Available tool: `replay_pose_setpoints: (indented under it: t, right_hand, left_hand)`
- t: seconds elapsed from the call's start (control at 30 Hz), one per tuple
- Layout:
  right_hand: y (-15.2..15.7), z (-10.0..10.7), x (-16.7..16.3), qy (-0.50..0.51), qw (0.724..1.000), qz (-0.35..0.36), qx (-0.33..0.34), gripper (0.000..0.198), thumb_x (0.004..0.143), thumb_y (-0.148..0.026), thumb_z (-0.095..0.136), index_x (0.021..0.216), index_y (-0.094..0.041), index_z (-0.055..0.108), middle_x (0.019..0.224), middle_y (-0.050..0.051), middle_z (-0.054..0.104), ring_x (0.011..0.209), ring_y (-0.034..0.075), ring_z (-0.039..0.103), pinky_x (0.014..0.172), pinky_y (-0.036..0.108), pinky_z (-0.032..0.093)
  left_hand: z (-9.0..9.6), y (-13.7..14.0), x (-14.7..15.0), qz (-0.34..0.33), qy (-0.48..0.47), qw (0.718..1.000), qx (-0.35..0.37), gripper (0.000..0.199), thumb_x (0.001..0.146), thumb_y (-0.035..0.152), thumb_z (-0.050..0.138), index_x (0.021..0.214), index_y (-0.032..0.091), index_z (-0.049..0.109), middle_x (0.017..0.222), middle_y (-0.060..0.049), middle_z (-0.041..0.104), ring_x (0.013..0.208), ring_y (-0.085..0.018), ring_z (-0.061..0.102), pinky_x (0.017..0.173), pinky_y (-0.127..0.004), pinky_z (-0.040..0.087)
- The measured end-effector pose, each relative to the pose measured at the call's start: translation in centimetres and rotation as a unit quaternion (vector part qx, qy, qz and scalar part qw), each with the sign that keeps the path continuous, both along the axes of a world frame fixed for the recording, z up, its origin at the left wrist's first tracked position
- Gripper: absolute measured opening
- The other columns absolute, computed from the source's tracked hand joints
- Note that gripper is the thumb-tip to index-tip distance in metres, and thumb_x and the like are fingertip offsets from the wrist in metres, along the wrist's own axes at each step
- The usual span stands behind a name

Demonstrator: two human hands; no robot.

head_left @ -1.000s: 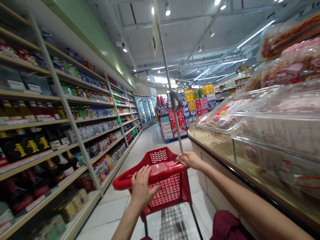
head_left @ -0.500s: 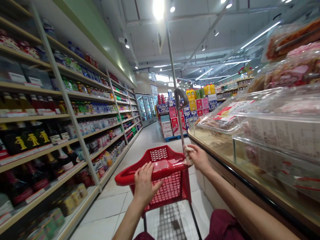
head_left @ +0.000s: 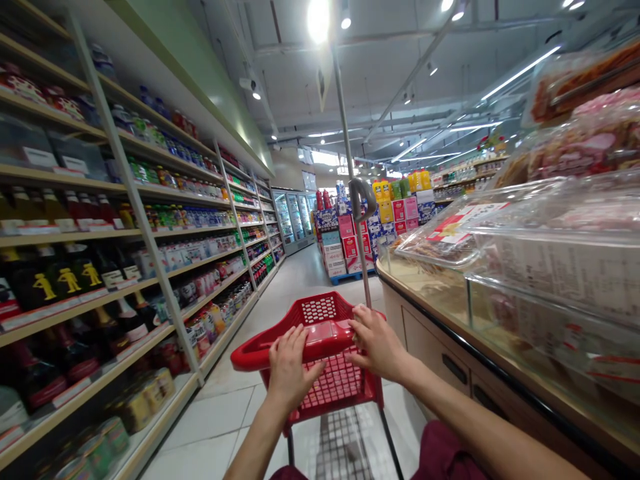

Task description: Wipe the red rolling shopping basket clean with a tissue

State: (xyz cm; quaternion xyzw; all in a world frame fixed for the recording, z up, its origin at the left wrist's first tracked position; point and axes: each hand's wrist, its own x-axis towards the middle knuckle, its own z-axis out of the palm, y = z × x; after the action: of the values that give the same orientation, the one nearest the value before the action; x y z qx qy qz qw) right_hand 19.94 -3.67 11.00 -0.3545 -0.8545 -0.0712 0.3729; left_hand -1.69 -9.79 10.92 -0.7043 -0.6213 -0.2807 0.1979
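A red plastic shopping cart (head_left: 320,313) stands in front of me in a store aisle. My left hand (head_left: 289,368) grips its red handle bar (head_left: 250,353) near the middle. My right hand (head_left: 376,343) rests on the right end of the same bar, fingers spread over it. A thin metal pole (head_left: 350,167) rises from the cart's right corner toward the ceiling, with a grey hook partway up. The basket looks empty as far as I can see.
Long shelves (head_left: 125,240) of bottles and packets line the left side. A glass-fronted counter (head_left: 500,280) with wrapped food runs along the right. Stacked boxes (head_left: 350,247) and fridges (head_left: 293,220) stand at the aisle's far end. Tiled floor (head_left: 295,280) lies ahead.
My right hand has let go of the pole and come down onto the cart's handle bar. The left hand has stayed on the bar; the cart has rolled slightly forward.
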Motion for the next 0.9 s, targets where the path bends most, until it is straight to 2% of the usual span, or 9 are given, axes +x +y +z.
replay_pose_setpoints:
  t: [0.07,0.17,0.27,0.37,0.47,0.57,0.7,0.73,0.9]
  right_hand:
    - [0.5,0.1,0.8,-0.009,0.999,0.030,-0.007,0.048,0.066,-0.031,0.060,0.112,-0.017,0.053,0.124,0.012,0.046,0.116,0.026,0.038,0.098,0.044,0.028]
    - [2.2,0.4,2.9,0.031,0.995,0.080,-0.059,0.034,0.075,-0.021,0.048,0.108,-0.020,0.056,0.119,0.009,0.051,0.108,0.019,0.048,0.092,0.037,0.038]
    - [3.4,0.4,3.8,0.114,0.987,0.035,-0.107,0.032,0.078,-0.017,0.039,0.102,-0.018,0.060,0.111,0.008,0.057,0.103,0.018,0.053,0.088,0.035,0.042]
    - [2.5,0.0,1.6,0.159,0.982,-0.027,-0.098,0.032,0.080,-0.017,0.036,0.097,-0.018,0.062,0.106,0.008,0.060,0.104,0.019,0.052,0.090,0.037,0.040]
    - [0.5,-0.4,-1.6,0.125,0.991,0.007,-0.052,0.034,0.078,-0.014,0.038,0.105,-0.017,0.058,0.116,0.009,0.055,0.109,0.019,0.047,0.094,0.038,0.036]
    - [0.1,-0.1,-1.9,0.086,0.995,0.033,-0.029,0.037,0.077,-0.012,0.040,0.110,-0.018,0.054,0.120,0.009,0.052,0.113,0.020,0.043,0.097,0.043,0.029]
    - [1.5,0.6,0.5,0.134,0.980,-0.098,-0.109,0.032,0.080,-0.012,0.034,0.098,-0.016,0.060,0.109,0.011,0.059,0.108,0.022,0.049,0.093,0.046,0.032]
    - [1.4,0.6,0.4,0.139,0.977,-0.109,-0.116,0.032,0.080,-0.012,0.034,0.097,-0.015,0.061,0.109,0.012,0.058,0.108,0.022,0.048,0.093,0.045,0.033]
    - [-0.6,0.1,-2.4,0.069,0.996,0.032,-0.035,0.038,0.078,-0.012,0.039,0.113,-0.019,0.052,0.125,0.009,0.047,0.118,0.019,0.039,0.099,0.044,0.025]
  left_hand:
    - [0.0,0.1,-0.2,-0.006,0.001,1.000,-0.005,0.055,0.065,0.037,0.056,0.116,0.019,0.045,0.125,-0.010,0.047,0.116,-0.026,0.039,0.096,-0.045,0.026]
    - [0.0,0.1,-0.3,-0.009,-0.001,1.000,-0.006,0.054,0.065,0.036,0.055,0.115,0.020,0.046,0.125,-0.009,0.048,0.116,-0.026,0.040,0.096,-0.045,0.026]
    - [-0.1,0.1,-0.2,-0.004,-0.003,1.000,0.002,0.054,0.065,0.036,0.055,0.115,0.019,0.046,0.125,-0.009,0.048,0.115,-0.026,0.040,0.096,-0.045,0.027]
    - [-0.1,0.0,-0.1,0.002,0.000,1.000,0.006,0.053,0.065,0.036,0.055,0.115,0.019,0.046,0.124,-0.009,0.048,0.115,-0.026,0.040,0.096,-0.045,0.027]
    - [-0.1,0.1,-0.1,0.009,0.006,1.000,0.007,0.053,0.065,0.036,0.055,0.115,0.019,0.047,0.124,-0.008,0.048,0.116,-0.025,0.039,0.097,-0.044,0.026]
    - [0.1,0.0,0.0,0.009,0.009,1.000,-0.001,0.053,0.066,0.035,0.055,0.115,0.018,0.046,0.125,-0.008,0.048,0.116,-0.025,0.039,0.097,-0.044,0.026]
    - [0.1,0.1,0.3,0.007,0.006,1.000,-0.003,0.052,0.067,0.034,0.053,0.115,0.017,0.046,0.125,-0.009,0.047,0.116,-0.025,0.039,0.097,-0.044,0.025]
    - [0.0,0.1,0.4,0.009,0.005,1.000,0.000,0.051,0.067,0.034,0.053,0.115,0.017,0.047,0.125,-0.009,0.047,0.116,-0.025,0.039,0.097,-0.044,0.025]
    - [-0.1,0.1,-0.1,0.008,0.013,1.000,0.007,0.051,0.067,0.033,0.053,0.115,0.018,0.046,0.125,-0.009,0.048,0.116,-0.025,0.040,0.096,-0.044,0.026]
